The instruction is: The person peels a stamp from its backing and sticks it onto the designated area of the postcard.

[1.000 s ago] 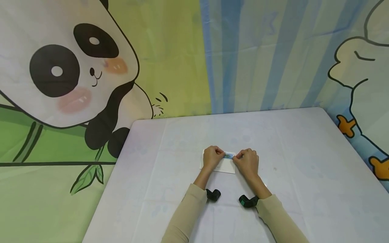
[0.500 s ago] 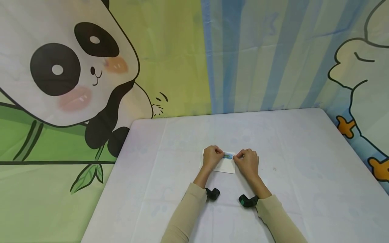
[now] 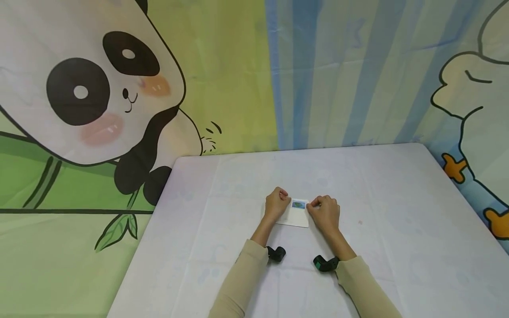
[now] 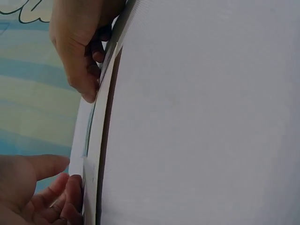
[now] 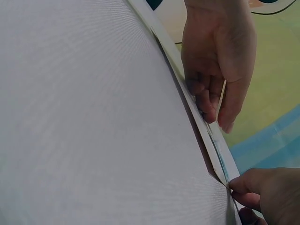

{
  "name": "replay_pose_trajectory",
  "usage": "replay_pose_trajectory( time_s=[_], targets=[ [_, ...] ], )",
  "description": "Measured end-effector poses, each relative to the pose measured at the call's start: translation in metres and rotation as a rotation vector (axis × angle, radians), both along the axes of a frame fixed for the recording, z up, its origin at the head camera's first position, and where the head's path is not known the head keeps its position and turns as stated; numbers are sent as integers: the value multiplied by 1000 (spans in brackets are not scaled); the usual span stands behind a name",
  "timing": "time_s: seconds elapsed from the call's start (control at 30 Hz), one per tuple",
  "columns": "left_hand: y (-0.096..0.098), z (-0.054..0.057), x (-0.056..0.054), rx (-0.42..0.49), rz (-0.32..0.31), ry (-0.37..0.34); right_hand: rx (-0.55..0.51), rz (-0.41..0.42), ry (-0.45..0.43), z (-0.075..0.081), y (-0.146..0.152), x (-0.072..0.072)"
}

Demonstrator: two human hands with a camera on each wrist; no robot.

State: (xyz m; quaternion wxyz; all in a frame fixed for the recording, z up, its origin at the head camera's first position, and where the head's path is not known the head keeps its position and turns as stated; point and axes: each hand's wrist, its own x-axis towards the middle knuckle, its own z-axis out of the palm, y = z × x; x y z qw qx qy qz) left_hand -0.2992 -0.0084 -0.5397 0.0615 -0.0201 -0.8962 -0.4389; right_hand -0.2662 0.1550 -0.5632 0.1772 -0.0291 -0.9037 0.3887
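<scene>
A white envelope (image 3: 297,219) lies on the table, a small blue-and-green stamp (image 3: 298,205) at its upper right. My left hand (image 3: 277,205) is over the envelope's left part, hiding much of it. Its thumb and fingers stand apart with nothing visible between them, as the left wrist view shows for this left hand (image 4: 35,192). At the envelope's right edge, beside the stamp, my right hand (image 3: 325,214) pinches the paper. In the right wrist view the right hand (image 5: 267,190) has thumb and forefinger meeting at the corner, and a dark gap shows under the paper's near edge.
A white cloth covers the table (image 3: 222,265). Small black cameras stick out inward from both wrists, the left camera (image 3: 277,254) and the right camera (image 3: 326,263). Behind the table's far edge hangs a printed curtain (image 3: 230,79) with a panda and stripes.
My left hand has let go of the stamp's left end and moved slightly left and up, showing more of the stamp. My right hand stays nearly in place.
</scene>
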Motion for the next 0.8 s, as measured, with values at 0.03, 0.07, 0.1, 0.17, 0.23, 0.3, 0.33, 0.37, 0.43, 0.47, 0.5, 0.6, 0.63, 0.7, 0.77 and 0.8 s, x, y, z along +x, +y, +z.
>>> replay_pose_trajectory(
  time_s=[0.03,0.07,0.1,0.17,0.23,0.3,0.33,0.37,0.43,0.47,0.5,0.6,0.63,0.7,0.77,0.8],
  targets=[
    [0,-1,0,3,-7,-1,1,-1,4,0,1,0],
    [1,-2,0,-2,-8,2,1,0,7,-1,1,0],
    [2,-3,0,-10,-6,3,1,3,12,-1,1,0],
    [3,-3,0,-36,9,14,3,9,24,-1,1,1],
    [5,-3,0,-72,27,21,9,11,27,-2,1,1],
    [7,-3,0,-102,41,29,15,10,27,-2,1,1],
    [7,-2,1,-111,46,31,17,11,27,-2,1,1],
    [7,-3,1,-120,50,32,18,12,27,-3,0,1],
    [6,-2,1,-119,55,39,17,16,26,-3,0,1],
    [5,-2,1,-113,48,52,18,17,26,-2,0,1],
    [4,-2,0,-99,41,58,20,17,23,-2,0,1],
    [-4,-3,1,-29,25,92,26,13,11,-2,0,1],
    [-8,-3,2,-2,27,110,27,11,5,-2,0,1],
    [-20,-4,4,46,41,141,29,10,-8,-3,1,1],
    [-35,-3,7,74,57,176,23,14,-11,-2,1,1],
    [-43,-3,8,76,59,190,17,16,-11,-2,1,1]
  ],
)
